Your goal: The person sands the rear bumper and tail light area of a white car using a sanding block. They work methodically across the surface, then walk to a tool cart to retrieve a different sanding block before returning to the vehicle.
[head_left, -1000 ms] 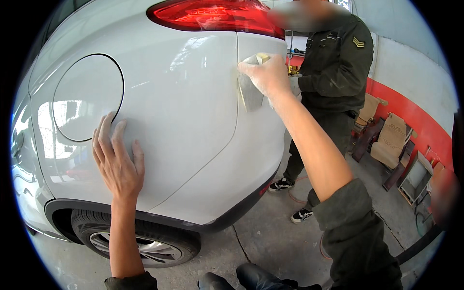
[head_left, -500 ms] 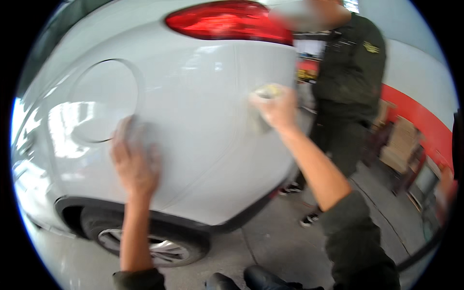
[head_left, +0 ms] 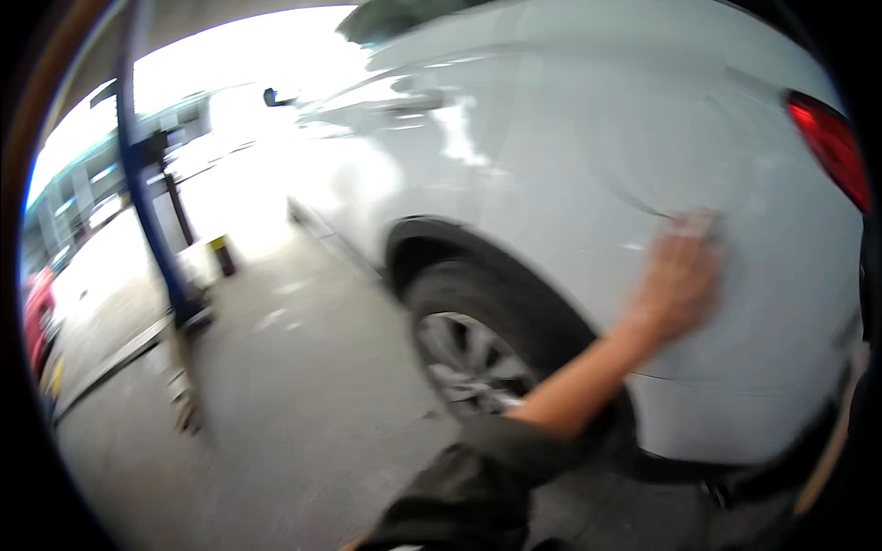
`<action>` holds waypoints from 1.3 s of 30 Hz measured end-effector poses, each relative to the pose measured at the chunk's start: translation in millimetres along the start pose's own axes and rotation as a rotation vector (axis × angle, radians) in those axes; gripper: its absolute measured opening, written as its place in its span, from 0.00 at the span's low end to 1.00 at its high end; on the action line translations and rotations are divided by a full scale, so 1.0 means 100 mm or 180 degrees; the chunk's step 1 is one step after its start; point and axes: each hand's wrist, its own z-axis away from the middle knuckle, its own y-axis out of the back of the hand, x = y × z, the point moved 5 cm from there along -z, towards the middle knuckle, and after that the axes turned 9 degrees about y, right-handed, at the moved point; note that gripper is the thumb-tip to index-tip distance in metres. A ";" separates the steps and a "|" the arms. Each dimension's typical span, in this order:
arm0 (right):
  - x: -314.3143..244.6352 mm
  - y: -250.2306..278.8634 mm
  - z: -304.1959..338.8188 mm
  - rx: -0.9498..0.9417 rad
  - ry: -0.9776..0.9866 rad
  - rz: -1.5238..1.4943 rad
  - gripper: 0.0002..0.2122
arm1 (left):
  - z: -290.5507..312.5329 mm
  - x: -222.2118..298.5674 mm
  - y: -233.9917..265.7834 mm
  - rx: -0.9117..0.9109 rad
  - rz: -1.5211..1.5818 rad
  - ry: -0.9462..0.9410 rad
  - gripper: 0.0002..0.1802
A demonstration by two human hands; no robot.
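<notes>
My left hand (head_left: 682, 275) reaches across to the white car's rear side panel (head_left: 753, 312). Motion blurs it, but its fingers look stretched out against the paint, beside the lower edge of the round fuel flap (head_left: 634, 197). I see nothing held in it. At the far right rim, a tan strip (head_left: 830, 450) shows, perhaps my right forearm; my right hand itself is out of the picture. The red tail light (head_left: 831, 147) is at the upper right.
Below my left arm is the rear wheel (head_left: 473, 358) under a black arch trim. A blue post (head_left: 152, 202) stands on the grey concrete floor (head_left: 303, 395) at the left, with a black and yellow bin-like object (head_left: 221, 255) near it. Part of a red vehicle (head_left: 39, 317) shows at the left rim.
The view has swung left along the car, so the wheel and post show more. My right hand, earlier with a yellowish roll-like thing on the panel, and the other person have left the picture.
</notes>
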 end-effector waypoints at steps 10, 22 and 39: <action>-0.67 -0.28 -0.54 0.0612 -0.0123 0.0712 0.12 | -0.24 0.02 0.36 0.0116 -0.0543 -0.0149 0.26; -0.76 -0.43 -0.50 0.0713 -0.0284 0.1431 0.14 | -0.12 0.00 0.36 0.0035 -0.0557 -0.0115 0.28; -0.87 -0.60 -0.51 0.0552 -0.0173 0.1710 0.16 | -0.11 -0.02 0.35 0.0024 -0.0689 -0.0159 0.28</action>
